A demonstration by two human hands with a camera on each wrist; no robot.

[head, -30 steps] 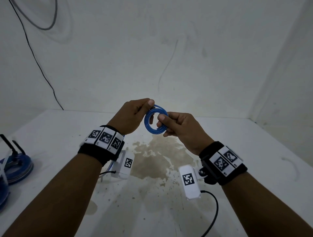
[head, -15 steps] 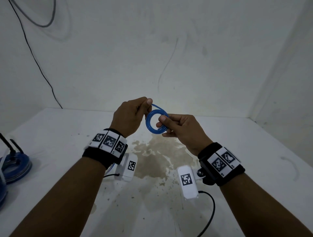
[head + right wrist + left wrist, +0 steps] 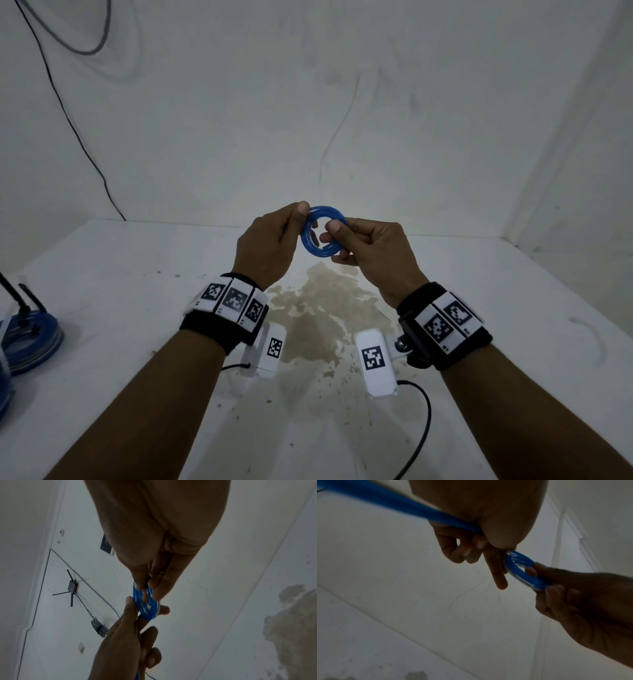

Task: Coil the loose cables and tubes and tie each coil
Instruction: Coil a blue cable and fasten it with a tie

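Both hands on the blue tube coil (image 3: 322, 231), held up between them: left hand (image 3: 270, 243) pinches its left edge, right hand (image 3: 371, 250) pinches its right. Coil has tightened since a second ago, tail gone from the top; judging winding nearly done, tie next

blue tube coil (image 3: 322, 231), possibly translucent, brown-stained white table (image 3: 113, 308)

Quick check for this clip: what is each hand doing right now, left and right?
Left hand: pinches the left rim of the small coil of blue plastic tube.
Right hand: pinches the coil's right side, thumb on top.
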